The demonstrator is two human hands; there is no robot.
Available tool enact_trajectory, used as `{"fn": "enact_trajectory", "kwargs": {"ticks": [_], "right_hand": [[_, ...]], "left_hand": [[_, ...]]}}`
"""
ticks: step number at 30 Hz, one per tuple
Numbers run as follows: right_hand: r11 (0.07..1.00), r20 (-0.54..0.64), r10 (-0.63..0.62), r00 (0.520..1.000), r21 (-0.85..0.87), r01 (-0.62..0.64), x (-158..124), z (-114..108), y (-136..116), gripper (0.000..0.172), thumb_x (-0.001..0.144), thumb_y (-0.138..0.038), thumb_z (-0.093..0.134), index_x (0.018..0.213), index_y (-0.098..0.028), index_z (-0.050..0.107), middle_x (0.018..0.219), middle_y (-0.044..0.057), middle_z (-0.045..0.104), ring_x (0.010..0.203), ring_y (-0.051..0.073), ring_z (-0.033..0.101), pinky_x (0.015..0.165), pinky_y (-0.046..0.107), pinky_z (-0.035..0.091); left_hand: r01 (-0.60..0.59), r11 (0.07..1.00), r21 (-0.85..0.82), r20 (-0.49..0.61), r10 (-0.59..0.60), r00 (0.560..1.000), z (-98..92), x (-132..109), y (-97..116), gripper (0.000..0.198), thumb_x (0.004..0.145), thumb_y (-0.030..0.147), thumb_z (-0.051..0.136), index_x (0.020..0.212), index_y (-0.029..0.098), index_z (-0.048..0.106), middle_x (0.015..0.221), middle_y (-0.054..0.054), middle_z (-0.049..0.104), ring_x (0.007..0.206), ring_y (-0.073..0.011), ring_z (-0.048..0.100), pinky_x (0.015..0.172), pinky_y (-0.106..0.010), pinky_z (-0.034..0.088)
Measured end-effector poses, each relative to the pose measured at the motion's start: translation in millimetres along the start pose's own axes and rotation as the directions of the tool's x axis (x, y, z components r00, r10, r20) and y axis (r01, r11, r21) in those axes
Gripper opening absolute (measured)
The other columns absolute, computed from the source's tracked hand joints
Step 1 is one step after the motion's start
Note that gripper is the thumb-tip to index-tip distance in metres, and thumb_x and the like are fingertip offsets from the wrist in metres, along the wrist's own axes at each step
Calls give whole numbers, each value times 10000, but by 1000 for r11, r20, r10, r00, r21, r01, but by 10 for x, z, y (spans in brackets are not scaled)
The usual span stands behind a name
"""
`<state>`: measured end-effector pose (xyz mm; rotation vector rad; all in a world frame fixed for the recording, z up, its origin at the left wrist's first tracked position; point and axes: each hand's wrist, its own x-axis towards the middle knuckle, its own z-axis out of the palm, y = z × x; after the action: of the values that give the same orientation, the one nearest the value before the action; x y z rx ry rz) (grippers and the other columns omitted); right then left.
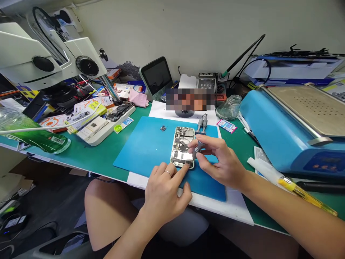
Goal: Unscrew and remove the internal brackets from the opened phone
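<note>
An opened phone (182, 145) with its insides showing lies on a blue work mat (151, 144). My left hand (164, 190) rests at the phone's near end, its index finger stretched onto the bottom edge, a ring on one finger. My right hand (215, 160) pinches a small grey screwdriver (199, 145) upright over the phone's right side. Two more grey screwdrivers (202, 124) lie just beyond the phone. A few tiny loose parts (162, 128) sit on the mat to the left.
A microscope (54, 54) overhangs the left side, with a green bottle (35, 138) and packets below it. A blue machine (291, 129) fills the right. A small screen (156, 77), a glass jar (230, 107), a soldering station (207, 83) and a yellow-handled tool (307, 196) stand around.
</note>
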<state>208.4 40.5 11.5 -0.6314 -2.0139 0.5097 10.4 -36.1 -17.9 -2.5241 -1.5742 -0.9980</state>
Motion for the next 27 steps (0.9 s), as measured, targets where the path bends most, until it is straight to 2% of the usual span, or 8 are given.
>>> {"fn": "enact_trajectory", "kwargs": {"ticks": [5, 12, 18, 27], "right_hand": [[999, 29, 42, 999, 2, -42, -23, 15, 44, 577, 967, -160, 700, 1460, -342, 462, 1174, 28, 719, 939, 160, 772, 833, 313, 696], [991, -22, 130, 991, 28, -130, -36, 20, 50, 585, 986, -144, 673, 1478, -337, 422, 1048, 6, 717, 904, 155, 765, 726, 260, 681], [991, -39, 132, 990, 39, -131, -45, 21, 46, 573, 988, -168, 679, 1474, -336, 428, 1049, 11, 721, 913, 167, 768, 715, 261, 679], [994, -3, 111, 994, 13, -111, -49, 23, 48, 576, 1005, -169, 657, 1497, -338, 411, 1085, 14, 715, 931, 162, 765, 783, 298, 694]], "left_hand": [[7, 1000, 3, 16, -7, 1000, -7, -8, -5, 401, 927, 270, 579, 1300, 211, 716, 812, -36, 585, 779, -226, 481, 675, -389, 346], [10, 1000, 9, 36, -10, 999, -16, -11, -6, 404, 937, 283, 570, 1306, 204, 714, 809, -41, 580, 783, -227, 484, 679, -393, 354], [6, 1000, 6, 42, -6, 999, -17, -10, -11, 403, 937, 289, 570, 1303, 202, 713, 816, -45, 586, 786, -227, 481, 680, -391, 350], [12, 1000, -6, 39, -12, 999, -17, -16, -12, 409, 940, 276, 571, 1316, 196, 711, 808, -39, 573, 779, -226, 475, 676, -387, 334]]}}
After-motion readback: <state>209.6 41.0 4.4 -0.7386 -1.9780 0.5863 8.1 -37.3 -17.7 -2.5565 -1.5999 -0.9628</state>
